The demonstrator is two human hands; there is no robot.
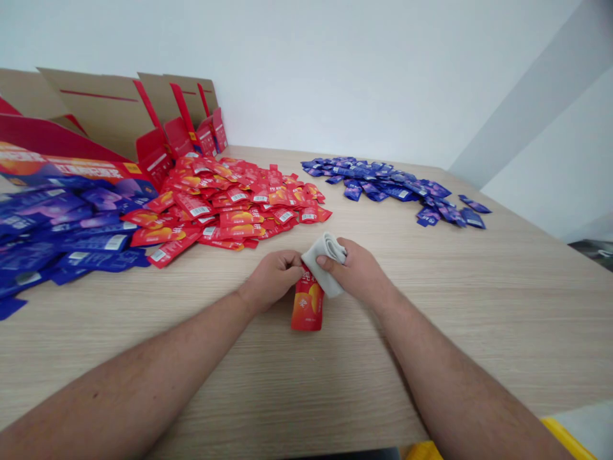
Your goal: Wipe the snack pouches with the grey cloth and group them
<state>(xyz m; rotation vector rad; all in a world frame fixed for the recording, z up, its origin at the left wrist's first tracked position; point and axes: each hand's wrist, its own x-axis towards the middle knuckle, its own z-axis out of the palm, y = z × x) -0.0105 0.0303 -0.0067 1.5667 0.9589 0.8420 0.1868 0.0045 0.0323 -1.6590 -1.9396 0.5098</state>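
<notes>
Over the middle of the table, a red pouch (308, 308) with orange fruit printed on it hangs top end up. My left hand (275, 278) pinches its upper left edge between thumb and fingers. A folded pale grey cloth (326, 271) is gripped in my right hand (360, 271), thumb across its front. The cloth lies against the pouch's upper right part and hides some of it. Beyond my hands lies a heap of similar red pouches (239, 204).
Blue-purple pouches (71, 223) are piled at the left, and more blue pouches (383, 179) lie at the back right. Open red cardboard boxes (100, 115) stand along the back left. A white wall (335, 76) borders the wooden table (460, 306). Something yellow (424, 451) shows at the bottom edge.
</notes>
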